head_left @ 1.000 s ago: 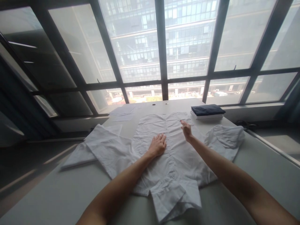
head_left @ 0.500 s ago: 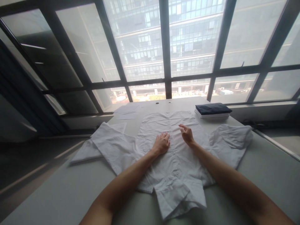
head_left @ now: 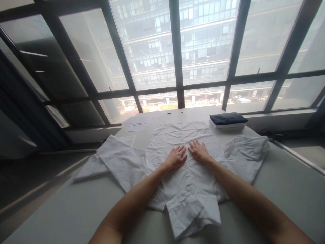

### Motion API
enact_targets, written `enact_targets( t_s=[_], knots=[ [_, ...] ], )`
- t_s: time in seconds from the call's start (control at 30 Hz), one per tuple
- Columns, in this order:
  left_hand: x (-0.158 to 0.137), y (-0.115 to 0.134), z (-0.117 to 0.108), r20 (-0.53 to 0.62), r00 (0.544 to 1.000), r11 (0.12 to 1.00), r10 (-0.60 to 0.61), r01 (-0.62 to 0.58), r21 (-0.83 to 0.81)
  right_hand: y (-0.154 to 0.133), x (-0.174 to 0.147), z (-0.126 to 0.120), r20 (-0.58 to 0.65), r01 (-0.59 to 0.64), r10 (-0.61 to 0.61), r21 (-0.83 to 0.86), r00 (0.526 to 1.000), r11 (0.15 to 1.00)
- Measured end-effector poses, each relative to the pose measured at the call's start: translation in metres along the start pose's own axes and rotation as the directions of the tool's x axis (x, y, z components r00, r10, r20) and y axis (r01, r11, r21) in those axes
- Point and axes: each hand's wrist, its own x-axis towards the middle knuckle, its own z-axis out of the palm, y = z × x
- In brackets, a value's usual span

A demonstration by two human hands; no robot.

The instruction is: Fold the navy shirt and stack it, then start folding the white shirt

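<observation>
The white shirt [head_left: 167, 184] is spread out on the pale worktop [head_left: 61, 206] in front of me, its body wrinkled, with a puckered line running down the middle. At its near end, the end closest to my camera, a loose fold of the same cloth, which looks like the collar, sticks out toward me. One sleeve [head_left: 124, 164] reaches out from the shirt's left side and doubles back on itself; the other sleeve [head_left: 245, 152] goes out from its right side and lies rumpled.

I have both hands palm down on the shirt's body. The left hand [head_left: 177, 157] rests just left of the puckered line, its fingers slightly apart and gripping nothing. The right hand [head_left: 198, 150] lies just right of that line, near the left one, its fingers also a little apart and holding no cloth that I can make out from here.

Past the shirt's far right corner sits a dark blue folded cloth [head_left: 228, 118] on top of a white stack [head_left: 227, 126]. Beyond its far left corner are some white sheets [head_left: 135, 128]. Straight beyond its far edge I can see a dark round spot [head_left: 169, 113] in the worktop, then dark window frames [head_left: 179, 67] with a building [head_left: 154, 51] behind the glass. Well off to the shirt's left hangs a dark curtain [head_left: 22, 105].
</observation>
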Motion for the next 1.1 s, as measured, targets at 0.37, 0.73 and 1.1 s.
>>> enact_targets(
  t_s=[0.37,0.73,1.1],
  knots=[
    [-0.002,-0.071,-0.01,-0.035,0.957,0.955,-0.287,0.289,0.072,0.001,0.0,-0.001,0.011,-0.007,0.007,0.004,1.0,1.0],
    [-0.007,-0.101,-0.018,-0.155,0.842,0.848,-0.518,0.528,0.037,0.002,0.0,0.0,0.001,-0.018,0.018,0.042,1.0,0.999],
    [-0.007,-0.048,-0.019,-0.046,0.974,0.974,-0.223,0.225,0.035,0.001,-0.003,-0.002,0.007,-0.055,0.055,0.022,0.998,0.998]
  ],
)
